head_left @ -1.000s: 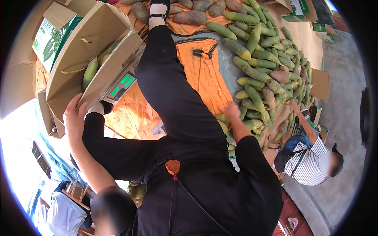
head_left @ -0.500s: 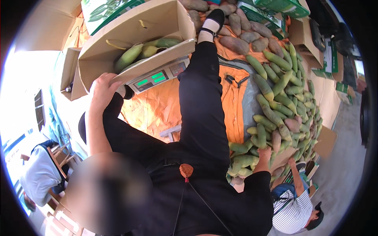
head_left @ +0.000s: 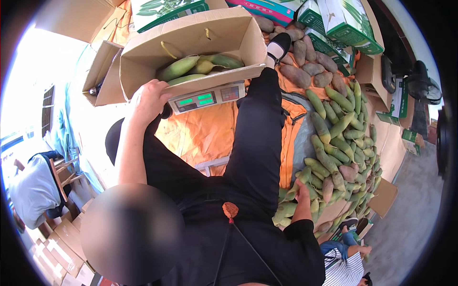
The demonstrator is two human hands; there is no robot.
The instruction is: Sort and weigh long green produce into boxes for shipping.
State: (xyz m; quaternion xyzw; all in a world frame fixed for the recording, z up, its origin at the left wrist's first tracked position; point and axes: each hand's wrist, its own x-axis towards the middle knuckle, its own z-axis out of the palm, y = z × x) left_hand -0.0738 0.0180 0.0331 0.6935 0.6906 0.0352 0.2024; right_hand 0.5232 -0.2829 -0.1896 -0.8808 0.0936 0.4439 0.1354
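My left hand (head_left: 149, 101) is closed at the near left corner of an open cardboard box (head_left: 191, 29), its fingers on the rim. Inside the box lie several long green radishes (head_left: 179, 68). The box rests on a digital scale (head_left: 206, 98) with lit green displays. To the right, my right hand (head_left: 302, 191) is down at the near left part of a heap of green radishes (head_left: 339, 150), its fingers closed against a green radish (head_left: 292, 189) that is partly hidden.
Reddish-brown tubers (head_left: 295, 75) lie beyond my foot on an orange sheet (head_left: 195, 131). Printed green-and-white cartons (head_left: 343, 20) stand at the back right. A person in a striped shirt (head_left: 344, 272) is at the lower right; another sits on a chair (head_left: 61, 172) at left.
My right hand has moved left and slightly nearer along the edge of the heap. My left hand stays at the box corner. The striped-shirt person's hand has withdrawn from the heap.
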